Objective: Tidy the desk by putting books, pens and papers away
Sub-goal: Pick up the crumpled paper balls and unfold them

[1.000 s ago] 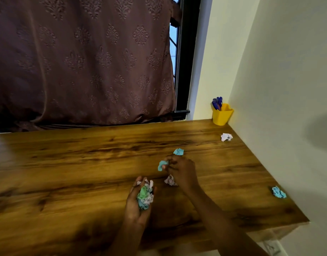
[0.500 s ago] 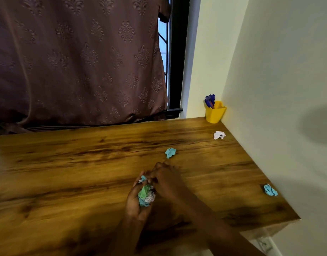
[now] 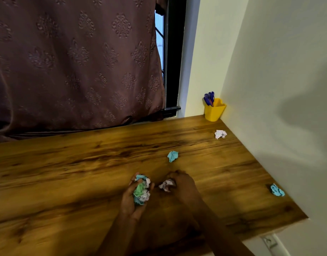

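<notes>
I see my left hand (image 3: 130, 198) cupping a crumpled blue-green-white paper wad (image 3: 141, 191) above the desk (image 3: 66, 172); my right hand (image 3: 184, 183) clutches a white scrap (image 3: 166, 185) on the desk, its fingertips hidden

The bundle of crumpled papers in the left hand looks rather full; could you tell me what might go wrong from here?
1. The left hand cups several wads in the bundle of crumpled papers; adding the white wad that the right hand grips might spill one onto the desk.
2. The blue wad by the wall lies far right and could be missed.
</notes>
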Motion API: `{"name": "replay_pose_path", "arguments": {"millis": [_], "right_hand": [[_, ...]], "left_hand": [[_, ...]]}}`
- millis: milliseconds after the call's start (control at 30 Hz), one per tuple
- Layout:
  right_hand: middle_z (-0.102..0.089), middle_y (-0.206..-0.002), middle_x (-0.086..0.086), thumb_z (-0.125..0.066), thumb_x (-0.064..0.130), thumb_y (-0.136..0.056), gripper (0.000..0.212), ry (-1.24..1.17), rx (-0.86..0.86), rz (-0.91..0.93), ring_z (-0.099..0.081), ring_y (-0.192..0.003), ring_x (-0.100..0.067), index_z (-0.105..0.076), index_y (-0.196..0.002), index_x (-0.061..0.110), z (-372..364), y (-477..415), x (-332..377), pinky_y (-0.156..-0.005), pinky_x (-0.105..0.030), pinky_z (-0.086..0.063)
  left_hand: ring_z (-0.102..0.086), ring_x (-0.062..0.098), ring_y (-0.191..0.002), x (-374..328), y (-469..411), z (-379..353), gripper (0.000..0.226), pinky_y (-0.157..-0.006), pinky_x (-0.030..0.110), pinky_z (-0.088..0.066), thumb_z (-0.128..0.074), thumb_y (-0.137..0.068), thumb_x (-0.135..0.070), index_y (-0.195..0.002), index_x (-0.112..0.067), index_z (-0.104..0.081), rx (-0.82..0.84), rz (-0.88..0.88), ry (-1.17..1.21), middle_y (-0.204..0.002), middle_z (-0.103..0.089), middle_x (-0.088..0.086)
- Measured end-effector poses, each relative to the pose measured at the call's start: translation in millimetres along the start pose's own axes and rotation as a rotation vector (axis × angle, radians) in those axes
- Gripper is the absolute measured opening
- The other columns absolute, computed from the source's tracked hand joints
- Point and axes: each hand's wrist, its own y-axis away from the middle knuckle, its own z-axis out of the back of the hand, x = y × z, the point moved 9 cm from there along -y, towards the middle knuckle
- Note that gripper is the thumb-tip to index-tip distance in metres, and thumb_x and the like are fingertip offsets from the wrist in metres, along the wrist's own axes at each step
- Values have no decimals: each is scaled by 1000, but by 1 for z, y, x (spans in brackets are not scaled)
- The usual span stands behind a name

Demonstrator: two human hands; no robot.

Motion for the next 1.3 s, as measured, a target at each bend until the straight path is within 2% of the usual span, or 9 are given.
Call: {"name": "replay_pose_path", "arguments": {"millis": [133,233,467,667,733,833,967,1133,1300], "right_hand": [[-66,-101,6,-74,23,-78,23,-477,-357,-134,-62,-85,-3,-65,-99,24,38,2,-7,-71,-18,-48],[-66,-93,10,-75,26,-77,21,-605,-445,-108,-63,-81,-3,-58,-90,27,61,4,15,-66,-18,-50],[-62,-92,11,-71,29,-80,18,-455,-440,-142,-58,-78,0,-56,-88,28,35,-1,48,-67,-12,-43],[-69,-98,5,-67,24,-83,12,-342,-375,-106,-63,-86,-7,-68,-94,18,40,-7,55,-75,-18,-47],[-70,-103,4,-63,21,-85,17,-292,-264,-71,-62,-91,-8,-71,-99,16,38,-12,56,-69,-11,-40],[-73,-101,-1,-65,14,-83,17,-399,-194,-57,-62,-84,3,-74,-97,14,43,-23,38,-75,-14,-44],[-72,-100,-1,-65,6,-80,18,-372,-485,-222,-66,-91,-16,-71,-94,16,66,-49,-23,-79,-25,-47],[-54,-129,-14,-58,18,-80,51,9,-113,-166,-52,-114,-35,-53,-131,15,15,-96,-33,-93,-36,-44],[-63,-116,-13,-60,9,-81,36,-28,-279,-173,-59,-105,-31,-63,-117,10,17,-95,-36,-85,-31,-44]], "left_hand": [[-73,25,-75,-3,-10,-7,101,-60,38,-60,-95,-9,-11,-104,-14,-61,76,30,58,-86,-73,14],[-72,28,-84,-3,-15,-19,95,-63,39,-59,-96,-14,-12,-104,-13,-67,147,44,94,-98,-72,17],[-69,24,-94,-5,-32,-33,117,-79,37,-58,-97,-30,-20,-135,-11,-45,172,104,129,-117,-62,14],[-71,24,-86,-4,-38,-39,79,-67,37,-59,-97,-24,-13,-99,-9,-72,256,192,83,-104,-71,11],[-72,22,-78,-3,-44,-34,92,-63,36,-59,-97,-15,-14,-102,-10,-66,203,202,46,-94,-72,9],[-72,25,-69,-2,-53,-31,106,-58,36,-59,-95,-6,-14,-105,-8,-56,155,212,34,-83,-72,13],[-72,25,-71,-6,-68,-35,99,-62,36,-58,-95,-4,-18,-97,-11,-64,148,175,6,-86,-72,12],[-72,22,-71,-14,-80,-50,65,-66,38,-58,-95,-4,-18,-66,-18,-77,211,165,-2,-80,-74,8],[-72,24,-78,-12,-82,-51,63,-82,50,-47,-96,-9,-15,-69,-19,-78,218,181,58,-86,-74,6]]}}
